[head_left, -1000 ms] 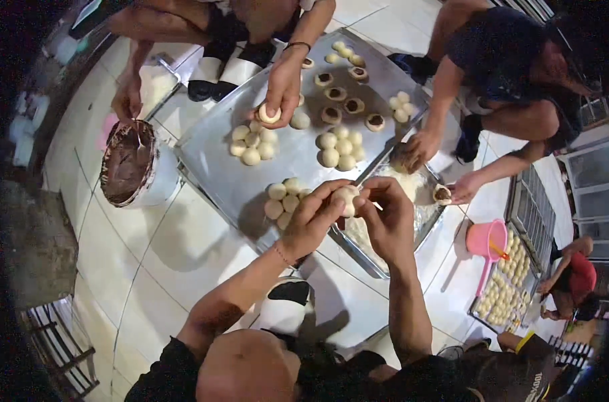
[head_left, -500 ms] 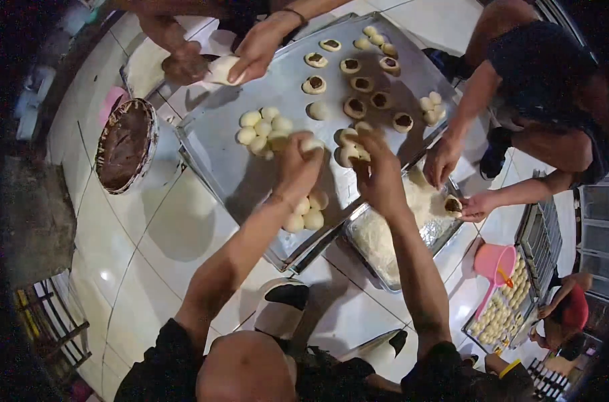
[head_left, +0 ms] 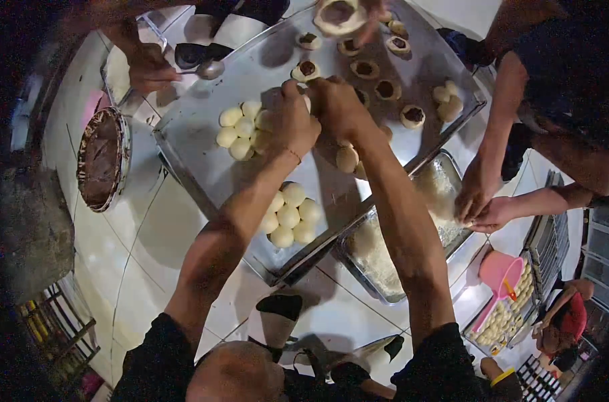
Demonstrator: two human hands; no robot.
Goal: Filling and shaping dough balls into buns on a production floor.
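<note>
My left hand (head_left: 296, 124) is closed around a pale dough ball (head_left: 308, 104), only a sliver of which shows. Right beside it, my right hand (head_left: 338, 110) has its fingers curled in against the left; whatever they grip is hidden. Just beyond both hands lies a flattened dough round with dark filling (head_left: 306, 71) on the large metal tray (head_left: 204, 134). Smooth dough balls sit in one cluster (head_left: 234, 130) left of my left hand and another (head_left: 288, 216) nearer me. More dough balls (head_left: 347, 159) are partly covered by my right forearm.
Across the tray, a co-worker holds a spoon (head_left: 209, 70) and a filled dough round (head_left: 340, 17). A second co-worker's hands (head_left: 477, 208) meet over a tray of pale crumbs (head_left: 378, 264). A bucket of dark filling (head_left: 103, 161) stands left, a pink dipper (head_left: 502, 271) right.
Both my hands have moved away from me and come together. The far co-worker's dough round now bears filling and hangs over the tray. The right co-worker's fingers have closed over their dough.
</note>
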